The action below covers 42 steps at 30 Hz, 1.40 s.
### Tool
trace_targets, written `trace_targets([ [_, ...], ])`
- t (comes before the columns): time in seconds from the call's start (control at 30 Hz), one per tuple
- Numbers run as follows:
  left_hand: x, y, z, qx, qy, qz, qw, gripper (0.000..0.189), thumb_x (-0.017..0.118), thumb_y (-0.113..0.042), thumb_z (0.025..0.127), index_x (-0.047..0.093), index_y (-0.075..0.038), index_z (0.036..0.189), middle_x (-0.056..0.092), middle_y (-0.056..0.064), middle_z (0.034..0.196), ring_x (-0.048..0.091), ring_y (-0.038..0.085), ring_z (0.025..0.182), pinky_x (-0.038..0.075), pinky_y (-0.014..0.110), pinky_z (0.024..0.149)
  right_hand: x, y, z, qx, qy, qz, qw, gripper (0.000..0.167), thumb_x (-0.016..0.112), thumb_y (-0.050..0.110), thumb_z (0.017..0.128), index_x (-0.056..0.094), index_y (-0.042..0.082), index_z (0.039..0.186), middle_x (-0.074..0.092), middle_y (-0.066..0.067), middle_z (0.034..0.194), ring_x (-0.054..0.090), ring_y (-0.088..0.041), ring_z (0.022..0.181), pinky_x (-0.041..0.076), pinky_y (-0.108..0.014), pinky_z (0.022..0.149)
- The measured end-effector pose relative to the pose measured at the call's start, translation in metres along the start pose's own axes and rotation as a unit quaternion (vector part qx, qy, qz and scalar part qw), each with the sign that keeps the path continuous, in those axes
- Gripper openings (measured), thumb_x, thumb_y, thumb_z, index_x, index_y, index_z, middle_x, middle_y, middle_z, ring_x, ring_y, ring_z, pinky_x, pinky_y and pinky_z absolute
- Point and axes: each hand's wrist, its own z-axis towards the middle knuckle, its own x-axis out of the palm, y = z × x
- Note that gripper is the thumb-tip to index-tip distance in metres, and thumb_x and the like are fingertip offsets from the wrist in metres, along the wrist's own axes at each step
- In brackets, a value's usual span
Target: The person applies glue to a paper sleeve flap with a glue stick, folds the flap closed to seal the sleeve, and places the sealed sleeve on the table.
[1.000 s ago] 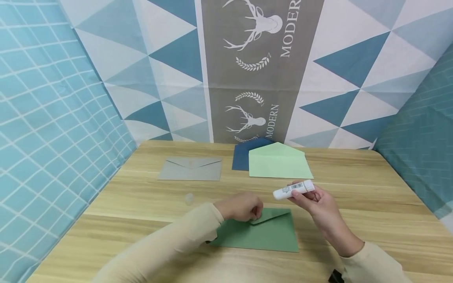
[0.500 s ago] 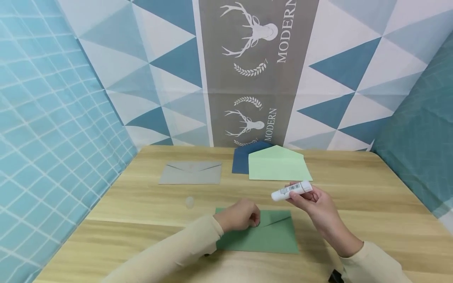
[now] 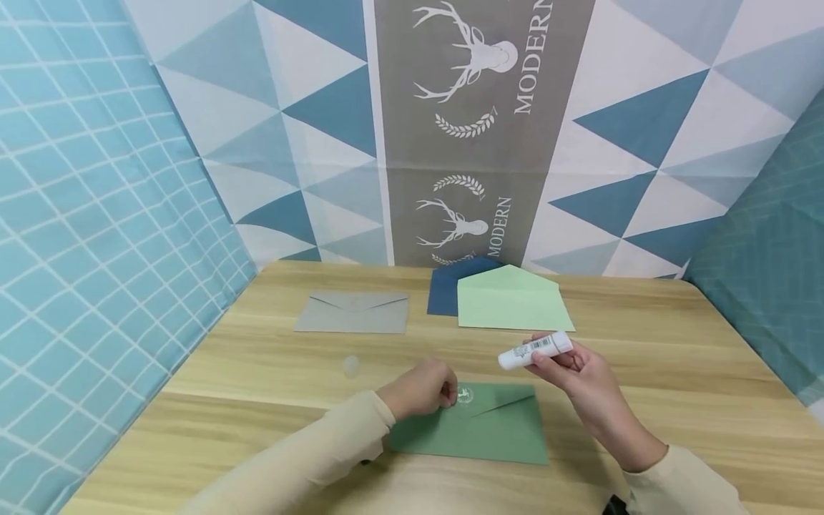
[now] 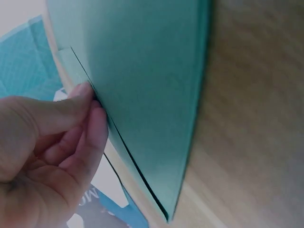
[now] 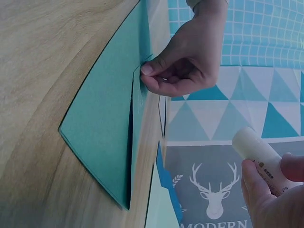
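Note:
My left hand [image 3: 421,390] has curled fingers, thumb and index tips close together, touching the flap of a dark green envelope [image 3: 502,433]. In the left wrist view these fingertips [image 4: 87,90] meet the flap's edge, with a narrow slit under the flap. A white round emblem [image 3: 464,395] shows on the flap beside the hand, which hides the envelope's left part. My right hand [image 3: 586,379] grips a white glue stick [image 3: 536,350] above the table, right of the envelope. The glue stick's printed label faces the right wrist camera too.
A grey envelope [image 3: 354,316] lies at the back left. A pale green envelope [image 3: 511,304], flap up, partly covers a blue envelope [image 3: 443,293] at the back. A small translucent round cap [image 3: 350,366] sits on the wooden table [image 3: 257,386]. Patterned cloths line the sides.
My left hand has slid left along the flap, uncovering the white emblem. The flap, slightly raised before, lies flatter. My right hand still holds the glue stick in about the same place.

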Motion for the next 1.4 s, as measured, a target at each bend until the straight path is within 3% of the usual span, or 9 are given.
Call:
trace_targets([
  [0.17,0.000,-0.008,0.005,0.016,0.026,0.009,0.9995,0.017,0.070,0.003,0.082,0.070,-0.010,0.070,0.066,-0.004,0.069,0.047,-0.001,0.060,0.043,0.011,0.059,-0.003,0.000,0.000,-0.004,0.002,0.006,1.0000,0.033,0.063,0.010,0.092,0.056,0.003,0.124,0.070,0.016,0.108,0.065,0.003,0.101,0.054,-0.018,0.085],
  [0.33,0.005,-0.025,0.017,0.030,0.026,0.010,0.9992,0.014,0.070,-0.001,0.084,0.070,-0.010,0.074,0.067,-0.004,0.071,0.048,0.000,0.061,0.043,0.010,0.059,-0.002,0.001,0.001,-0.004,0.002,-0.001,1.0000,0.044,0.063,0.011,0.092,0.050,-0.007,0.130,0.069,0.017,0.107,0.065,0.003,0.101,0.055,-0.019,0.085],
  [0.53,0.010,-0.034,0.028,0.005,0.020,0.019,0.9996,0.014,0.069,-0.001,0.085,0.071,-0.010,0.073,0.067,-0.003,0.072,0.048,0.000,0.060,0.042,0.011,0.057,0.000,0.005,0.003,-0.002,-0.002,-0.025,0.9997,0.049,0.063,0.014,0.093,0.046,-0.010,0.131,0.069,0.018,0.104,0.066,0.002,0.099,0.054,-0.018,0.085],
  [0.7,0.007,-0.026,0.027,-0.010,0.012,0.002,0.9999,0.014,0.070,-0.002,0.085,0.073,-0.009,0.073,0.070,-0.002,0.071,0.046,0.000,0.058,0.042,0.011,0.055,0.003,0.008,0.006,-0.003,0.000,-0.039,0.9992,0.054,0.064,0.018,0.092,0.044,-0.011,0.133,0.070,0.019,0.105,0.067,0.002,0.099,0.054,-0.019,0.086],
  [0.9,-0.001,-0.007,0.011,0.014,0.016,-0.034,0.9992,0.016,0.068,0.004,0.083,0.072,-0.005,0.070,0.067,0.002,0.066,0.041,0.000,0.054,0.039,0.012,0.054,0.001,0.002,0.003,0.019,-0.005,-0.033,0.9993,0.056,0.064,0.014,0.092,0.040,-0.014,0.135,0.068,0.020,0.101,0.065,0.004,0.098,0.054,-0.019,0.085],
  [1.07,-0.006,0.004,0.000,0.003,0.008,-0.026,0.9996,0.019,0.068,0.007,0.081,0.069,-0.004,0.066,0.060,-0.001,0.061,0.038,0.002,0.054,0.037,0.014,0.054,0.000,0.000,0.003,0.023,-0.008,-0.035,0.9991,0.058,0.064,0.016,0.092,0.040,-0.013,0.136,0.068,0.021,0.103,0.064,0.006,0.100,0.054,-0.018,0.086],
  [1.27,-0.003,0.004,-0.003,0.001,-0.017,0.010,0.9998,0.020,0.071,0.006,0.079,0.068,-0.007,0.064,0.061,-0.003,0.061,0.041,0.001,0.056,0.039,0.013,0.056,0.003,0.003,0.004,0.017,-0.003,-0.036,0.9992,0.054,0.064,0.017,0.092,0.043,-0.012,0.134,0.069,0.019,0.102,0.066,0.003,0.099,0.054,-0.019,0.087],
  [1.4,-0.005,0.004,-0.006,0.007,-0.004,-0.011,0.9999,0.017,0.072,0.004,0.080,0.069,-0.007,0.067,0.064,-0.001,0.065,0.044,0.000,0.058,0.042,0.012,0.057,0.006,0.004,0.001,0.005,0.005,-0.035,0.9994,0.054,0.063,0.015,0.092,0.043,-0.013,0.133,0.069,0.019,0.102,0.066,0.003,0.098,0.054,-0.018,0.086],
])
